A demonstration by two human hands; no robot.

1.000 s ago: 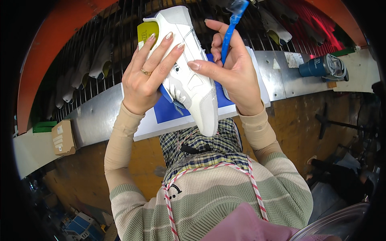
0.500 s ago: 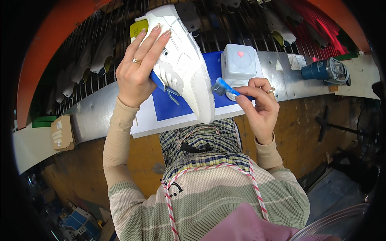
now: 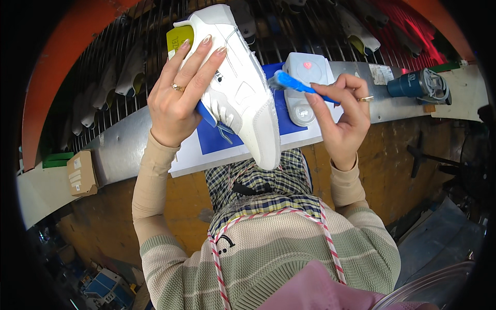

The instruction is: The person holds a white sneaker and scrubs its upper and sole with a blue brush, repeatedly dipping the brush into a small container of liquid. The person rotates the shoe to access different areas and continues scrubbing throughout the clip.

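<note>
My left hand (image 3: 178, 98) is wrapped around the opening and heel of a white sneaker (image 3: 242, 88), holding it on its side with the toe toward me. A yellow-green insole or lining (image 3: 179, 40) shows at the heel beside my fingers, and thin laces (image 3: 225, 133) hang by the tongue. Between thumb and fingers, my right hand (image 3: 343, 116) pinches a blue-handled brush (image 3: 295, 83). Its bristles are at the sole-side edge of the sneaker; whether they touch is hard to tell. Just beyond the brush stands a white, lidded dispenser (image 3: 310, 70) with a round clear cup (image 3: 301, 114) in front.
A metal ledge (image 3: 121, 152) carries a blue-and-white sheet (image 3: 206, 147). At the right are a dark blue tumbler (image 3: 413, 84) and a paper label (image 3: 381, 75); at the left, a cardboard box (image 3: 81, 173). Behind, grey shoe uppers (image 3: 132, 70) lie on a roller conveyor.
My right hand has moved up and to the right, and the brush has swung up along the sneaker's edge. The sneaker's toe has shifted slightly toward me and to the right.
</note>
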